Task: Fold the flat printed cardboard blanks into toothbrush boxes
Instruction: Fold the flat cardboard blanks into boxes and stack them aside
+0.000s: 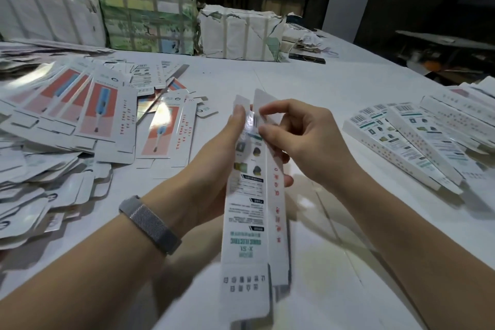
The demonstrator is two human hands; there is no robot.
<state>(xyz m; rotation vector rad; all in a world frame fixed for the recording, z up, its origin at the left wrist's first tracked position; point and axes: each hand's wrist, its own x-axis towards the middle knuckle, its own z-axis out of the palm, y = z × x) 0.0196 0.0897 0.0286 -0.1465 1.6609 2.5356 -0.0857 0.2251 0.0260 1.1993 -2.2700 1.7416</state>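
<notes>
**Top-end flaps being worked on a half-formed box**

Box in hand: long printed blank, already squared into a sleeve, held lengthwise above the counter, near end toward the wearer. Far-end flaps stand open and unfolded; near-end flap also hangs loose.

Left hand: wrapped round the sleeve from the left, thumb up along the panel, fingertips showing on the far side. Watch band on that wrist. Right hand: fingers curled, thumb and forefinger pinching the sleeve's upper edge just below the flaps.

Step, as judged: closing the far end. Next move likely calls for folding the small side flaps inward, then tucking the top flap, while the left hand keeps the sleeve square.

Surroundings: flat blanks spread in a heap at left; folded boxes laid in a row at right; wrapped bundles along the far edge.
</notes>
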